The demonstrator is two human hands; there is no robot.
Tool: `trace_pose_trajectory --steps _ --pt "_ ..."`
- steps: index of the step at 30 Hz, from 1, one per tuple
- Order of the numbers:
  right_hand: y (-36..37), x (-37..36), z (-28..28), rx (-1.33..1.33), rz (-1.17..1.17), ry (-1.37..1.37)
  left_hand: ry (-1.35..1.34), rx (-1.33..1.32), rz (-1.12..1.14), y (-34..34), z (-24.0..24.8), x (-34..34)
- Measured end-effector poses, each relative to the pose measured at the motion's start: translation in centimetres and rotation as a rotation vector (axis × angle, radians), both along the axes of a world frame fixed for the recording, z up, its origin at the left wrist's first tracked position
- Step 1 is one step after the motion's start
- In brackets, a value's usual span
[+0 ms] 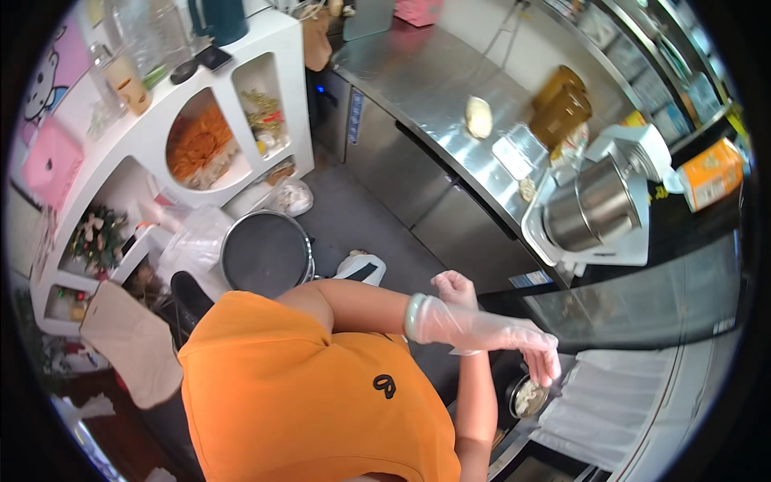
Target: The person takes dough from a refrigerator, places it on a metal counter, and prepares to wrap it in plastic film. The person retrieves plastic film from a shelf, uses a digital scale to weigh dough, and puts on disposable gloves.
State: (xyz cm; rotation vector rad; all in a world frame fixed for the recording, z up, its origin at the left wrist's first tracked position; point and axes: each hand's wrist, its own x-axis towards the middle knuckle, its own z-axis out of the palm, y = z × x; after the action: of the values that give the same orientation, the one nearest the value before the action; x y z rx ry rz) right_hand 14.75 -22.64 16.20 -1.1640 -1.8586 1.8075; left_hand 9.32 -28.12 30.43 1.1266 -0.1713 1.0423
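At the far left we see a white shelf unit with rounded openings (161, 128); a pink flat package (50, 161) leans at its left side, an orange fluffy bundle (199, 143) fills the round middle opening, and a small decorated green tree (98, 234) sits lower down. Just right of the shelf a round dark sieve with a metal rim (266, 253) stands on the grey floor (353, 217).

Moving right, our left hand (454, 287), in a clear plastic glove, is curled shut in a loose fist, and we cannot tell whether it holds anything. Our right hand (536, 345), also gloved, hangs with its fingers (551, 368) slack and apart, gripping nothing, directly above a small round dark bowl of pale lumps (529, 397), which sits low beside pleated white paper liners (594, 410).

Further right runs the long stainless steel table (426, 88), carrying a pale dough lump (479, 116), a brown lidded plastic tub (560, 106) and a white stand mixer with a steel bowl (598, 205). At the far right an orange carton with a white panel (710, 173) rests on a dark ledge.
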Motion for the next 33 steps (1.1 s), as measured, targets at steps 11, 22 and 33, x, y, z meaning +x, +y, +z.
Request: trace_pose_trajectory --steps 11,22,33 --pt "13.4 -13.5 3.1 0.498 0.144 -0.232 0.238 -0.252 0.571 5.1 -4.3 -24.0" --pt "36.1 -32.4 -6.8 0.846 -0.074 -0.677 0.519 -0.553 1.035 9.3 -3.9 -47.6" --pt "49.0 -36.1 -9.6 0.803 -0.317 -0.73 0.484 -0.73 1.142 15.6 -5.7 -51.9"
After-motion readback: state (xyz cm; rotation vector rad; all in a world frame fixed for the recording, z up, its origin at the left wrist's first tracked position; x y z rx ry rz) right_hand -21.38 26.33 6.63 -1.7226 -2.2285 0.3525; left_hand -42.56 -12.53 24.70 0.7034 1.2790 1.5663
